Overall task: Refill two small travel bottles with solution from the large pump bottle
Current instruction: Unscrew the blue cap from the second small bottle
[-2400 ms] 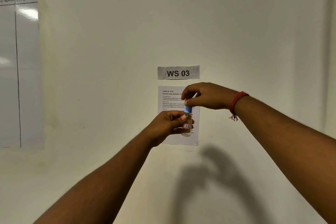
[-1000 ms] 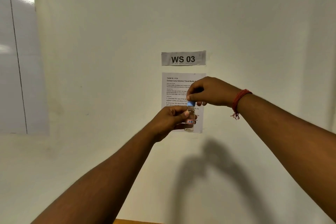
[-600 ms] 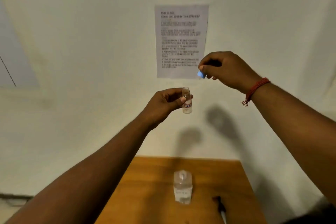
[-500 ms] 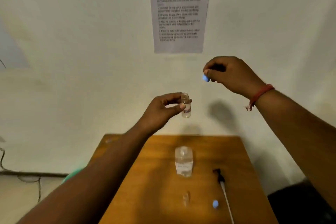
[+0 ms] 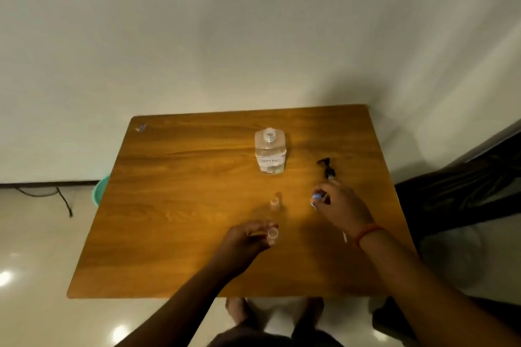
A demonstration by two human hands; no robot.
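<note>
Currently, left hand (image 5: 244,239): fingers pinch an uncapped travel bottle (image 5: 272,235) above the tabletop (image 5: 174,205) centre.
Right hand (image 5: 342,208): fingers pinch a blue cap (image 5: 316,198).
Second travel bottle (image 5: 274,203): upright, mid-tabletop.
Large bottle (image 5: 270,153): open, toward the far edge.
Pump (image 5: 327,168): lying beside it.

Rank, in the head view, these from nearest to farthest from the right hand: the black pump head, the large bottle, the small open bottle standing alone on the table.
From the right hand:
1. Black pump head, lying on the table just beyond the hand.
2. Small open bottle, standing to the hand's left.
3. Large bottle, farther back and left, its neck open.
</note>
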